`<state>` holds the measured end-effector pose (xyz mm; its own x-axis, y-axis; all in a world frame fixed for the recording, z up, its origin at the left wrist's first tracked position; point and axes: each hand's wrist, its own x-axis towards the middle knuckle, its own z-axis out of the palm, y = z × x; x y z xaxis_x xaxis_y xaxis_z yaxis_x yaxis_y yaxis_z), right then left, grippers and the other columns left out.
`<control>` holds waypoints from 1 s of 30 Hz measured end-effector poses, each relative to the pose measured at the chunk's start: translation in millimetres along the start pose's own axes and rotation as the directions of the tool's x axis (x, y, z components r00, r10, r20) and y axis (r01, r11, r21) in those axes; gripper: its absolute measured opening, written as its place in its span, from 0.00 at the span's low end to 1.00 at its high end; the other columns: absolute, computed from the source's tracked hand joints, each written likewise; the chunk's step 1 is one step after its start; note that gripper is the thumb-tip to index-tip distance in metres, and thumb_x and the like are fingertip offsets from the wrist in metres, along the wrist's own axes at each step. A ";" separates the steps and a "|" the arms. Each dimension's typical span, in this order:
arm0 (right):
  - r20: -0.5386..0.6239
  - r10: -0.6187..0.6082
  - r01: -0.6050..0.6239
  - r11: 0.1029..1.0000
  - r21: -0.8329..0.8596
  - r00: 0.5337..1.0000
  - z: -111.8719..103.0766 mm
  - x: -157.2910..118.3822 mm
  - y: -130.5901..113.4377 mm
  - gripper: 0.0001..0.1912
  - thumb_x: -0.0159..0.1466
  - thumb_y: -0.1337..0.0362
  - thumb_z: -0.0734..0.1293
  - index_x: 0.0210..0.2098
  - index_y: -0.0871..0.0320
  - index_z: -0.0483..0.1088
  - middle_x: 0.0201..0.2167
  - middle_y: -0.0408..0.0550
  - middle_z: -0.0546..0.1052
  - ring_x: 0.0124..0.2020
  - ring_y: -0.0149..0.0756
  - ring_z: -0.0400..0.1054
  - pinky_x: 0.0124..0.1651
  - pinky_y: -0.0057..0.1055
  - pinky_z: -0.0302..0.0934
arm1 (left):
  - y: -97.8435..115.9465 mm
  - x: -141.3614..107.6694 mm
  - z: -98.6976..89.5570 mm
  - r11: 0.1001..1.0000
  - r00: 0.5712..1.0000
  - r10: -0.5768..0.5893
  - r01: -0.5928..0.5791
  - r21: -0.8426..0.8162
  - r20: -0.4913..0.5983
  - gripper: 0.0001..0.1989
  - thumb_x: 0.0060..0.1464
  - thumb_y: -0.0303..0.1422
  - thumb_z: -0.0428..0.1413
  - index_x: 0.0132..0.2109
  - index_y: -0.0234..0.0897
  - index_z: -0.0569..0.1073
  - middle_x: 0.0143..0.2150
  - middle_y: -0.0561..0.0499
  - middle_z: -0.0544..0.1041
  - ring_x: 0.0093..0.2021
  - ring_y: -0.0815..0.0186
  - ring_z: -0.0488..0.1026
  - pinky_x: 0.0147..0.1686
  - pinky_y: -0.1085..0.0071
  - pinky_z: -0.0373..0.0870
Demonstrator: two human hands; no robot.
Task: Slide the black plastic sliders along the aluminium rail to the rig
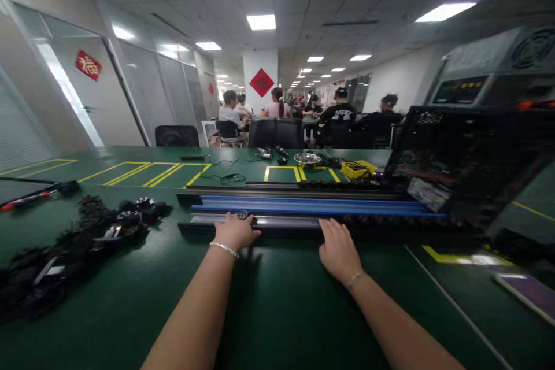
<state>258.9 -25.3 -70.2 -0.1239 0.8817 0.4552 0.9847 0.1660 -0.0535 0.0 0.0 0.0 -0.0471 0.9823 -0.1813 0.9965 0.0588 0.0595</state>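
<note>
A long dark rail (286, 222) with a shiny clear strip along its top lies crosswise in front of me. My left hand (235, 234) reaches over its left part, with the fingers bent around a small black round part (243, 215) on the rail; the grip is partly hidden. Farther right, my right hand (340, 250) rests its outstretched fingertips on the rail's near edge and holds nothing. Just behind runs a long blue strip (312, 206), beside further dark rails. A row of small dark parts (381, 223) continues along the rail to the right.
Heaps of small black parts (108, 231) lie on the green table (269, 312) at left. A large open black case (459, 156) stands at right. Behind are a metal bowl (307, 158), a yellow tray (358, 170), cables and yellow tape lines. People sit farther back.
</note>
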 end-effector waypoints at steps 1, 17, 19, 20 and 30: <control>-0.002 -0.001 0.001 1.000 0.000 1.000 0.1 -0.2 0.4 0.29 0.53 0.73 0.55 0.56 0.67 0.59 0.55 0.53 0.65 0.59 0.40 0.51 0.61 0.40 0.40 | -2.0 0.5 -0.2 1.000 1.000 -0.006 0.006 -0.004 -0.005 0.33 0.46 0.53 0.44 0.60 0.51 0.57 0.63 0.44 0.56 0.63 0.43 0.46 0.51 0.39 0.50; 0.017 0.022 -0.022 1.000 0.021 1.000 -0.5 -0.1 2.3 0.30 0.53 0.74 0.54 0.56 0.65 0.59 0.55 0.51 0.65 0.59 0.39 0.50 0.62 0.40 0.38 | -36.4 25.5 9.7 0.999 0.997 -0.021 0.017 -0.051 -0.070 0.32 0.47 0.54 0.43 0.56 0.45 0.64 0.57 0.42 0.66 0.57 0.50 0.60 0.52 0.53 0.56; 0.022 0.024 -0.024 0.999 0.023 0.999 -0.6 0.1 2.4 0.30 0.53 0.74 0.54 0.56 0.65 0.59 0.55 0.51 0.65 0.59 0.39 0.49 0.62 0.40 0.38 | -40.6 28.1 10.5 0.998 0.997 -0.018 0.014 -0.057 -0.074 0.32 0.47 0.54 0.43 0.55 0.45 0.65 0.56 0.42 0.67 0.56 0.51 0.62 0.52 0.54 0.56; 0.023 0.025 -0.025 0.999 0.024 0.999 -0.7 0.2 2.4 0.30 0.53 0.74 0.54 0.56 0.65 0.59 0.55 0.51 0.64 0.59 0.39 0.49 0.62 0.40 0.38 | -42.6 29.4 10.6 0.998 0.997 -0.018 0.013 -0.061 -0.075 0.32 0.47 0.54 0.43 0.55 0.45 0.65 0.56 0.42 0.67 0.56 0.51 0.62 0.51 0.54 0.56; 0.013 0.023 -0.024 0.999 0.026 1.000 -0.6 0.1 2.3 0.30 0.52 0.74 0.54 0.55 0.65 0.59 0.55 0.52 0.65 0.59 0.39 0.50 0.62 0.40 0.39 | -57.5 38.7 13.1 0.994 0.995 -0.054 0.045 -0.103 -0.086 0.31 0.46 0.55 0.44 0.53 0.46 0.68 0.54 0.43 0.70 0.53 0.52 0.66 0.49 0.57 0.59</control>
<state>261.2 -25.1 -69.7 -0.1025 0.8908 0.4427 0.9838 0.1567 -0.0875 -58.2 32.3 -23.3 -0.1066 0.9894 -0.0987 0.9809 0.1208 0.1524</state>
